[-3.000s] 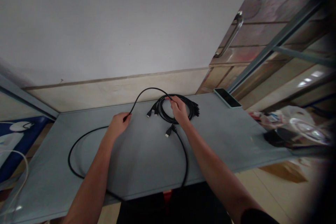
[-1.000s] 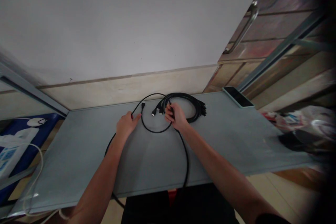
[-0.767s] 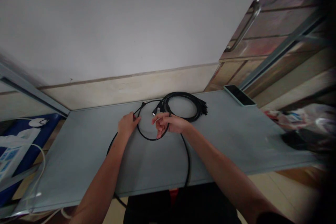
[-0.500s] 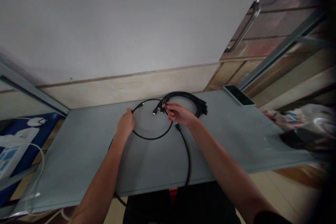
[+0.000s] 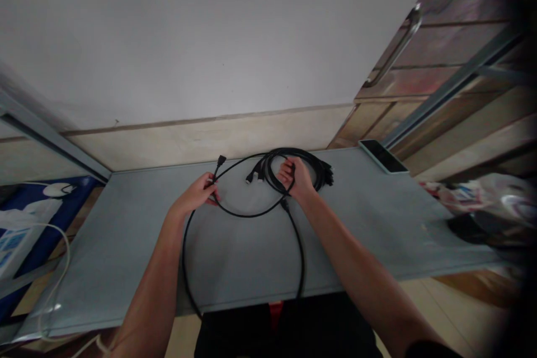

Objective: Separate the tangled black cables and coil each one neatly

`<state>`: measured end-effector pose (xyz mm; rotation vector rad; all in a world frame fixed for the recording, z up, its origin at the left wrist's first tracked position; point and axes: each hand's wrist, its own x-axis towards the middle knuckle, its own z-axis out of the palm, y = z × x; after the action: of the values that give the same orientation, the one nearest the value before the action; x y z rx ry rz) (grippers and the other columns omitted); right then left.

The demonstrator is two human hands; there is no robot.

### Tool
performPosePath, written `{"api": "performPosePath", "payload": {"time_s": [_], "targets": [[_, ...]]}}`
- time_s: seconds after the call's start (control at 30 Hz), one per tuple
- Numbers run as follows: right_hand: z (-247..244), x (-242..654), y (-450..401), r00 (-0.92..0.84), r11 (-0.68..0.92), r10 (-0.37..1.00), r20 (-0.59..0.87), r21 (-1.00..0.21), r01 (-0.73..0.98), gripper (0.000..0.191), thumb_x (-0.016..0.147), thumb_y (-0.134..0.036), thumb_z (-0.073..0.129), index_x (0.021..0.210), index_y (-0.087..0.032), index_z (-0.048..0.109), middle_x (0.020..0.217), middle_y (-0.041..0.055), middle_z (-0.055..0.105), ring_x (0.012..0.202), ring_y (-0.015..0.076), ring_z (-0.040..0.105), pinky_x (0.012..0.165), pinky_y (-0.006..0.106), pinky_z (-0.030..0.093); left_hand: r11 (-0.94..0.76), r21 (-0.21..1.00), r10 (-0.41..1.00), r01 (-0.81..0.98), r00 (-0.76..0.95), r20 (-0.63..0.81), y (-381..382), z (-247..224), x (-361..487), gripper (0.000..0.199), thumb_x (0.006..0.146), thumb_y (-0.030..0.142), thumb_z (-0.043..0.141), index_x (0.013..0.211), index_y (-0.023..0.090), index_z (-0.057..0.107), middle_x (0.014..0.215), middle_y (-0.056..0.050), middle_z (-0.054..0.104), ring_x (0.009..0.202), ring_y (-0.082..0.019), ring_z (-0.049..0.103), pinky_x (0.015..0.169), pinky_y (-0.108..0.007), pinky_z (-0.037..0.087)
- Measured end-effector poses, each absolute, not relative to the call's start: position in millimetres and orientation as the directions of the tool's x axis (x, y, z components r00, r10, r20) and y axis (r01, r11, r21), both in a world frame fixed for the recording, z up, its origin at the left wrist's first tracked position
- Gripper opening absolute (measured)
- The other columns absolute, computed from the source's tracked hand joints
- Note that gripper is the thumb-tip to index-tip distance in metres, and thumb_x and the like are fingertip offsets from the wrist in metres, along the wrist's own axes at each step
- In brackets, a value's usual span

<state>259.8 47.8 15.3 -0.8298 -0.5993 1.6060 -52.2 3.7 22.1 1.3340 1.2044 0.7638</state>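
Note:
A black cable [image 5: 247, 216] forms a loop above the grey table [image 5: 138, 224]. My left hand [image 5: 200, 192] pinches it at the loop's left side, and a connector [image 5: 221, 160] sticks up past the fingers. On the loop's right side my right hand [image 5: 296, 178] is closed around the cable. Behind and beside that hand lies a coiled bundle of black cables [image 5: 321, 170], its plugs bunched at the right; more plugs [image 5: 250, 178] lie at its left. Another connector [image 5: 285, 205] rests just below my right hand, its cable curving down over the front edge.
A phone [image 5: 384, 156] lies at the table's back right. Plastic bags [image 5: 495, 196] and a dark object [image 5: 472, 226] are at the right end. To the left are a blue surface [image 5: 78, 201] and a white cable [image 5: 65, 268]. A wall stands behind.
My right hand has moved slightly right and turned, drawing the loop wider over the bundle. My left hand has turned and its fingers have shifted; a connector now points up above it.

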Motion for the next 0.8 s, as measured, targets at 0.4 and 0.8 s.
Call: {"api": "performPosePath", "payload": {"time_s": [0.4,0.8], "targets": [[11,251,40,-0.248,-0.114,0.966,-0.069,-0.978,-0.174,0.028,0.086,-0.044,0.056,0.092,-0.017,0.064,0.058,-0.0022,0.056,0.033,0.0060,0.033,0.035,0.022,0.033,-0.121,0.815,0.983,0.566,0.183,0.019,2,15,-27,0.027,0.096,0.037,0.040,0.106,0.021,0.059,0.066,0.002,0.056,0.053,-0.013,0.052,0.055,-0.025,0.044],[-5,215,15,-0.570,0.633,0.732,0.373,-0.683,0.364,0.023,0.091,-0.029,0.060,0.109,-0.020,0.072,0.108,0.0107,0.064,0.100,0.0206,0.061,0.085,0.034,0.050,-0.402,0.697,0.868,0.594,0.489,0.083,-4,11,-6,0.031,0.093,0.026,0.045,0.109,0.023,0.072,0.108,-0.008,0.074,0.099,-0.024,0.068,0.090,-0.034,0.049]]}}
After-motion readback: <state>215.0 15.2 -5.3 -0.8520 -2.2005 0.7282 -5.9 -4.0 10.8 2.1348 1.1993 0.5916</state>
